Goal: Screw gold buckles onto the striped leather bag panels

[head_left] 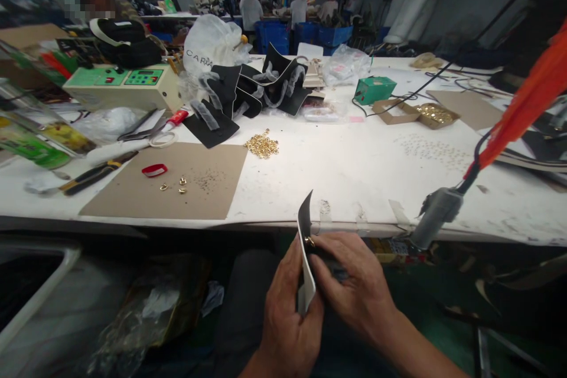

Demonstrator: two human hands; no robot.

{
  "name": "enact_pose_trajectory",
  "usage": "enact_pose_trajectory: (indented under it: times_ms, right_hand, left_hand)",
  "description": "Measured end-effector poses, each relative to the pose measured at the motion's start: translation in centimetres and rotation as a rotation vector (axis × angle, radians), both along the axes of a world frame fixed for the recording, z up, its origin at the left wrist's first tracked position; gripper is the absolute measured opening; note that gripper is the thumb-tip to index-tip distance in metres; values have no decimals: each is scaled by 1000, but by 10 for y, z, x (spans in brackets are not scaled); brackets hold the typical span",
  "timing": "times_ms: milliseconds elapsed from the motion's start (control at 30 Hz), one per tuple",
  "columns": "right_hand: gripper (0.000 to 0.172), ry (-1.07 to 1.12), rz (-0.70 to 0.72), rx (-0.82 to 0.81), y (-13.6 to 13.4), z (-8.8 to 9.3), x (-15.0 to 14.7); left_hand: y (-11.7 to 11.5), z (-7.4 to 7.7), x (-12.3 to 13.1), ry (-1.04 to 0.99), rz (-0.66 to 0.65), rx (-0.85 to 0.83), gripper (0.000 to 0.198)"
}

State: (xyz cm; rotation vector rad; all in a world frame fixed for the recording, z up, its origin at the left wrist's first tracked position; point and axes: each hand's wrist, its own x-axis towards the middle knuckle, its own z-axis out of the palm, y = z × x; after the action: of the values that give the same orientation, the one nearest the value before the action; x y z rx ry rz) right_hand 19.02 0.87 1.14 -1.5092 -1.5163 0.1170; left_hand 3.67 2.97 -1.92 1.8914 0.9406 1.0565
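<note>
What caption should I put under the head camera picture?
Left hand holds a dark sheet while the right hand touches a gold piece, near a cluttered white table.

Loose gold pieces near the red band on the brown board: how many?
3: a left piece just nearer than the red band; to its right, a far piece and a near piece. All lie on the brown board; none looks hidden.

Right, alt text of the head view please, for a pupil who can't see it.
A person's left hand holds a dark, pale-backed piece on edge, the right hand at its gold fitting, before a white table. On the table lie a brown board, a pile of small gold parts and black panels.
</note>
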Motion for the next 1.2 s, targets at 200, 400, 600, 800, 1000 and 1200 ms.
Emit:
enact_pose_trajectory:
  times_ms: [200,400,600,800,1000,1200]
  right_hand:
    - [73,-33,194,-40,-25,18,1]
    - [89,-95,170,-1,-40,22,-7]
    - [38,26,139,99,-42,20,-7]
    - [54,-43,383,72,-67,18,24]
    - [46,-47,463,-69,-79,11,44]
    - [41,-55,495,-39,-78,8,52]
  left_hand:
    - [-7,-3,-3,19,-4,132,82]
    - [-13,0,-2,123,-21,376,94]
    - [-23,12,-10,44,12,530,91]
    - [-20,26,-20,-99,108,149,61]
    - [2,39,-22,59,34,304,71]
    - [2,45,-19,-18,-211,150,43]
